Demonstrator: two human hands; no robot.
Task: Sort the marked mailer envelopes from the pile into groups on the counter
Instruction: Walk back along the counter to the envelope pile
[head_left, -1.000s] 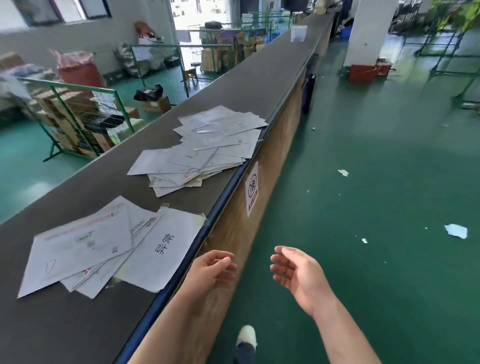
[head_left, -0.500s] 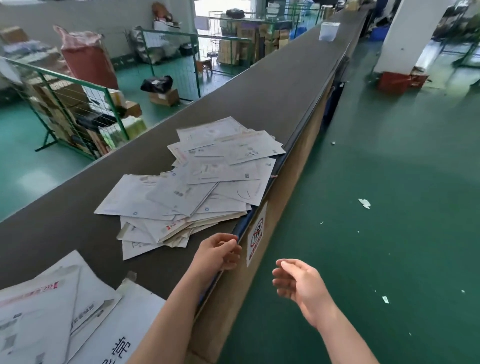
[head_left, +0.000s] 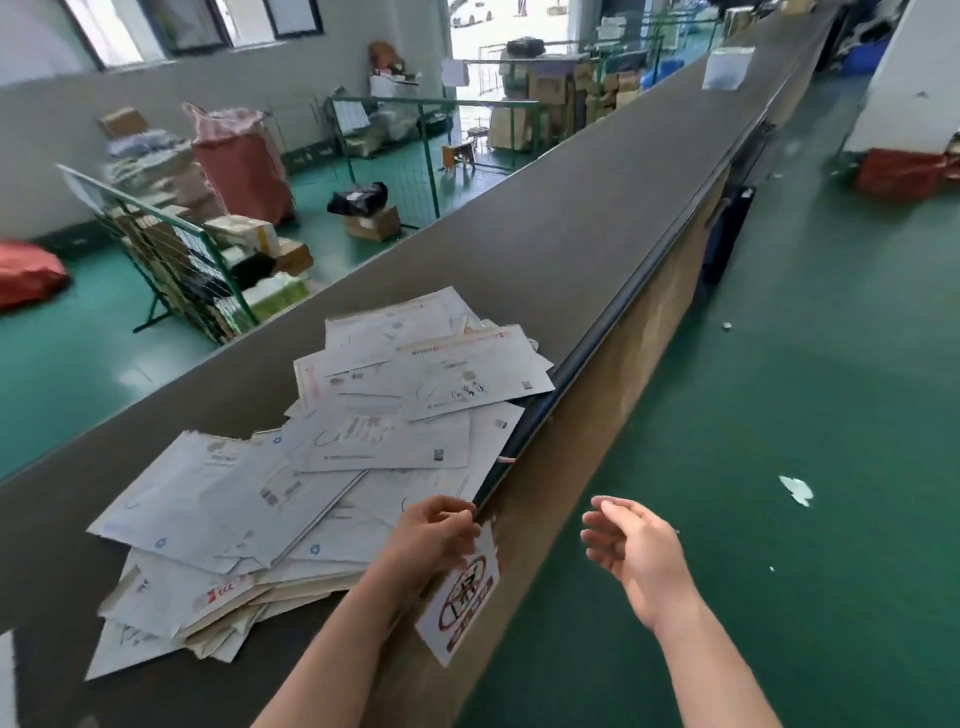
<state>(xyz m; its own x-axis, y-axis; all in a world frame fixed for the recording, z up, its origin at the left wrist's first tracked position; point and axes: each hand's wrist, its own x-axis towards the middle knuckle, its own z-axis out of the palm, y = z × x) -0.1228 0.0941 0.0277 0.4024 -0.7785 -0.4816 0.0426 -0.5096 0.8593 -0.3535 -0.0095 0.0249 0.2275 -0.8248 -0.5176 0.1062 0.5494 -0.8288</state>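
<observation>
A loose pile of white mailer envelopes (head_left: 322, 467) lies on the long dark grey counter (head_left: 597, 218), spread to its near edge. Several carry printed labels and pen marks; the top one (head_left: 472, 371) shows handwriting. My left hand (head_left: 434, 535) hovers at the counter's near edge beside the pile's corner, fingers loosely curled, holding nothing. My right hand (head_left: 634, 551) hangs in the air over the green floor, right of the counter, fingers relaxed and holding nothing.
A warning sticker (head_left: 460, 597) is fixed to the counter's brown side panel. A white envelope (head_left: 727, 67) lies far down the counter. Green wire cages with boxes (head_left: 197, 260) stand behind the counter. Paper scraps (head_left: 797, 489) lie on the green floor.
I have walked forward along the counter. The envelope pile is now close beneath my left hand, and the earlier sorted group has dropped out of view at the lower left.
</observation>
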